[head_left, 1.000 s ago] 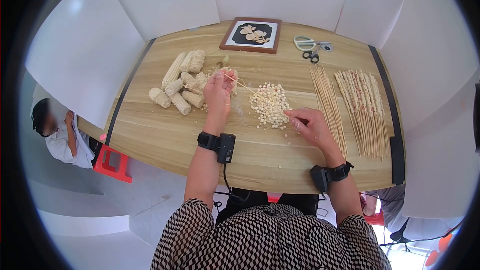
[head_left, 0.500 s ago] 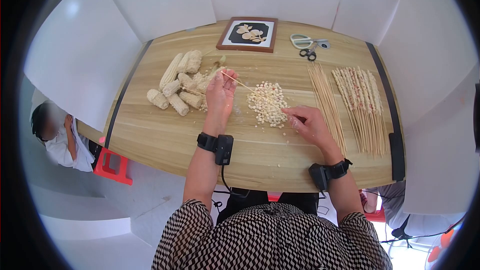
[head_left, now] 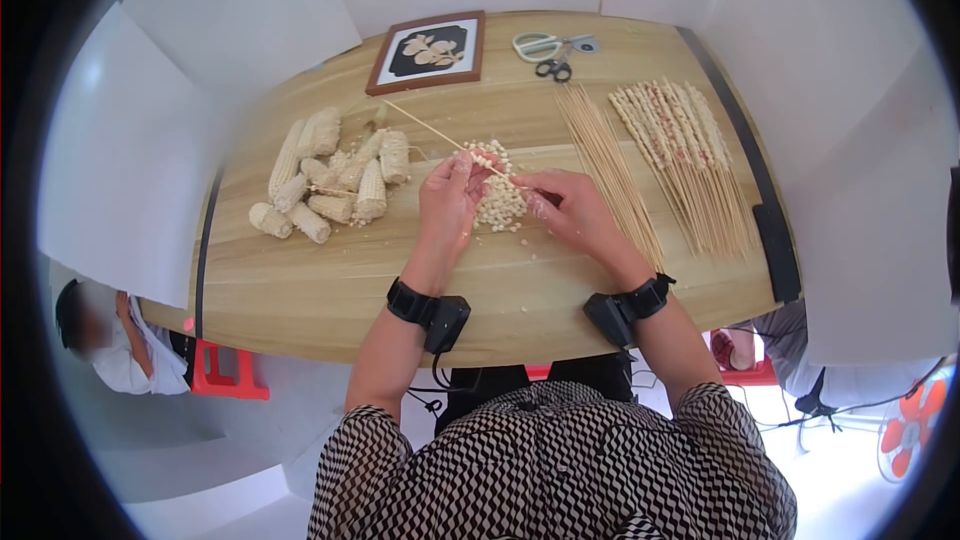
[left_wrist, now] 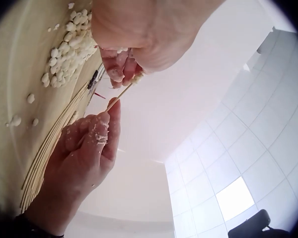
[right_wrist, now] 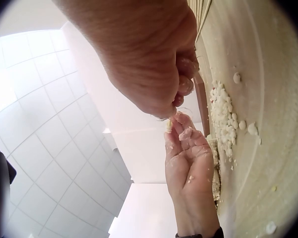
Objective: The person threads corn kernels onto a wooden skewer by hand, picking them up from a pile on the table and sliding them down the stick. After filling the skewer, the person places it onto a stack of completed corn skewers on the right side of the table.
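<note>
My left hand (head_left: pixel 462 178) pinches a thin bamboo skewer (head_left: pixel 430 130) whose long end sticks out toward the far left. In the left wrist view the skewer (left_wrist: pixel 119 96) runs from the left fingers to the right thumb. Close against them, my right hand (head_left: pixel 545 198) pinches a corn kernel (right_wrist: pixel 169 125) at the skewer's near tip. Both hands hover over a pile of loose kernels (head_left: pixel 497 205) in the middle of the wooden table (head_left: pixel 330 280). Bits of corn stick to the fingers (left_wrist: pixel 97 134).
Several stripped corn cobs (head_left: pixel 320 175) lie left of the hands. Bare skewers (head_left: pixel 605 155) and a row of loaded skewers (head_left: pixel 680 135) lie to the right. A framed picture (head_left: pixel 428 48) and scissors (head_left: pixel 548 45) sit at the far edge. White panels surround the table; a person sits at the lower left.
My left hand has moved right from the cobs to the kernel pile, and the right hand has closed in on it. The skewer now pokes out beyond the left hand.
</note>
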A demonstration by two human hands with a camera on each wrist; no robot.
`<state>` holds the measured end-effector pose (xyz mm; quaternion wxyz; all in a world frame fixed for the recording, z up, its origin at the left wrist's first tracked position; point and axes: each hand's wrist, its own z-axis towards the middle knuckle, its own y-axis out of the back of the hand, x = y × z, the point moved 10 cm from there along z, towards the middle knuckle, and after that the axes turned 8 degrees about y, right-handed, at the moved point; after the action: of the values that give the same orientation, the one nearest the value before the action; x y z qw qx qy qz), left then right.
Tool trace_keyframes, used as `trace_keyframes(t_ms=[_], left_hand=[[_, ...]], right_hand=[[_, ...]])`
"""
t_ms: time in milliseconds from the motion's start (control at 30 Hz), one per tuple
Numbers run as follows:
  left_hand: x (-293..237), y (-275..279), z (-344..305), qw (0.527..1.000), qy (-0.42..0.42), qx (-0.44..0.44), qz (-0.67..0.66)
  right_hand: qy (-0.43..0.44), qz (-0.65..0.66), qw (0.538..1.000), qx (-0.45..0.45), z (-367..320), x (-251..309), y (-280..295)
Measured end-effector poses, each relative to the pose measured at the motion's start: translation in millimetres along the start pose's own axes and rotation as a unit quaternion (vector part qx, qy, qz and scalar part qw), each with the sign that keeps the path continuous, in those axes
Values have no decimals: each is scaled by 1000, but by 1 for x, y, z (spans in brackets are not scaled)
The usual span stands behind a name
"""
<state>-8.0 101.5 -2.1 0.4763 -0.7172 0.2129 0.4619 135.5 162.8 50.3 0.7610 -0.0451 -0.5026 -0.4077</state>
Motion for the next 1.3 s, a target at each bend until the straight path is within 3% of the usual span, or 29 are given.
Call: trace_keyframes(t_ms=[333, 533, 600, 633, 700, 733, 800, 900, 1100, 1233, 1300], left_hand=[[-6, 8, -2, 997, -25, -56, 36], [-11, 10, -3, 976, -75, -91, 184], [-20, -10, -13, 911, -171, -94, 364], [-16, -14, -14, 912, -165, -89, 366], [-19, -67, -36, 768, -334, 23, 546], [-18, -72, -38, 768, -332, 29, 546], [2, -95, -44, 715, -326, 119, 606], [26, -105, -47, 674, -311, 187, 643], [27, -111, -53, 652, -300, 204, 666], [23, -112, -58, 665, -321, 221, 637], [12, -86, -39, 791, -200, 147, 560]], right_hand=[[15, -23, 999, -17, 0, -1, 2], [0, -53, 998, -47, 2, -3, 13], [-9, -69, 996, -62, 1, -6, 18], [-9, -77, 993, -84, 1, -7, 23], [-14, -87, 990, -110, 0, -11, 31], [-6, -89, 989, -118, 1, -12, 34], [-1, -92, 987, -129, 0, -12, 37], [-13, -78, 988, -132, 0, -13, 38], [14, -90, 987, -132, 1, -5, 38], [1, -91, 988, -121, 0, -10, 35], [1, -81, 990, -117, 2, -11, 32]])
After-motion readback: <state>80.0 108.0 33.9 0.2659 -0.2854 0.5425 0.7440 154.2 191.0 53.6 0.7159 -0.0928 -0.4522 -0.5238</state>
